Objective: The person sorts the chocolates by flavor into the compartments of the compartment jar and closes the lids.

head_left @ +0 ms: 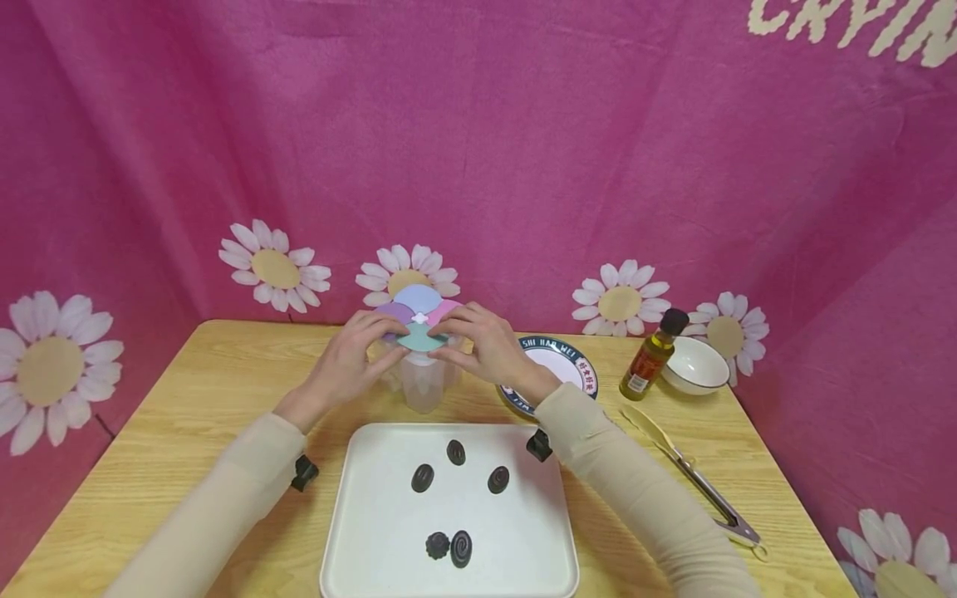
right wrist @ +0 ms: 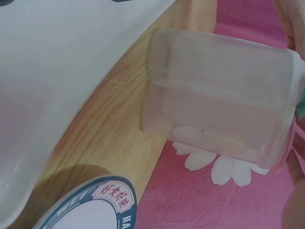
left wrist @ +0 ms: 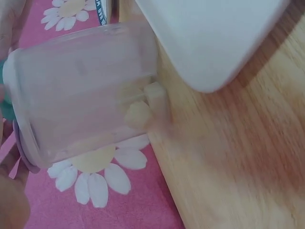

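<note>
Head view: both hands meet on the four-colour lid (head_left: 419,320) of a clear plastic container (head_left: 424,384), which stands on the wooden table (head_left: 187,415) just beyond the far edge of a white tray (head_left: 374,515). The left hand (head_left: 351,357) pinches the lid's left rim, the right hand (head_left: 486,345) its right rim and the teal flap. Five dark chocolates (head_left: 447,507) lie on the tray; a plate (head_left: 557,357), an oil bottle (head_left: 652,353), a bowl (head_left: 695,365) and tongs (head_left: 691,473) sit to the right. Left wrist view: the container's wall (left wrist: 86,90) looks mostly empty, fingertips at the lid edge. Right wrist view: same container (right wrist: 219,90), fingers barely in frame. Judged step: working a lid flap; next calls for a steady base and a careful lift of one flap.
</note>
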`<state>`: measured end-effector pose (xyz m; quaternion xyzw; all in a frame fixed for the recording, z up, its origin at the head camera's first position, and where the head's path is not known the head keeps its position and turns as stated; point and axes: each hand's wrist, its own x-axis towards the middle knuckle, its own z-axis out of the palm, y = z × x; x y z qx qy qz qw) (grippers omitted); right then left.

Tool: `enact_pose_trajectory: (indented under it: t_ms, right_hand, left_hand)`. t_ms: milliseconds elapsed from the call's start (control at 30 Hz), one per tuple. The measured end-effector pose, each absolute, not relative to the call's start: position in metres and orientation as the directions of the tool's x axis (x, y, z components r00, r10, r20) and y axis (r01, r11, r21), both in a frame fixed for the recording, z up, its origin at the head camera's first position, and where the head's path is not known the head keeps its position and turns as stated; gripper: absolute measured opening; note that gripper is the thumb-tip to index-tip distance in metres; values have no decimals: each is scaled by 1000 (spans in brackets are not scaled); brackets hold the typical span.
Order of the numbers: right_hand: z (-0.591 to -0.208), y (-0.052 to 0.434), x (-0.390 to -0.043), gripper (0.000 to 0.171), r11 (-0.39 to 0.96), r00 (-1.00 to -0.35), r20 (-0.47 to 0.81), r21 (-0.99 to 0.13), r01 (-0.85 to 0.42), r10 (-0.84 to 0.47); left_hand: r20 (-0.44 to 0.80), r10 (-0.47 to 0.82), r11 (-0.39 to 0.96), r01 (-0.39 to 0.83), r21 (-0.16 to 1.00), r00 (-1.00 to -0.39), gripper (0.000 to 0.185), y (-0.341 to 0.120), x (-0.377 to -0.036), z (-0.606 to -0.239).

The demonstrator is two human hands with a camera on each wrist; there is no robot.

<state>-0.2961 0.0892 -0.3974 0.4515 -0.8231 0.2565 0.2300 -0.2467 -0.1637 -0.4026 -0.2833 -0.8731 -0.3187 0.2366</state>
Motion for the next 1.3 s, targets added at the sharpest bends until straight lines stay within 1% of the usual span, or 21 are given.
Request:
enact_pose_trajectory:
  t_ms: [133,267,367,567,833,1100,1300]
  right_hand:
    - [-393,89,-296,23,447,-530,615,-302,-842,-584]
    - [-388,89,-298,17,399,-579,620,-420,-815,-529]
    - [-387,89,-301,15,378,-603,616,-470,-798,-507]
    - [-384,89,-306,14,373,-629,611,-507,-777,-480]
    - [-380,84,-314,15,361,-684,585,-582,-729,-436]
    - [-378,85,-314,18,377,-730,552,-626,-682,-404]
    - [-375,105,-297,23,426,-765,526,-635,-644,-371]
  left_hand:
    - [605,302,626,632,456,-737,19,-162,-249,-401]
    - [596,226,604,591,535,-771,15,-158,-250,-398]
    - [574,176,591,552,588,-800,16,-155,-252,-396]
    - [540,113,574,498,650,-834,19,-150,-255,-393]
    - [490,38,518,436,736,-871,19,-147,-260,-388]
    - [478,13,513,416,751,-878,17,-146,-264,-387]
    - [452,6,515,390,763,-892,17,-145,-263,-387]
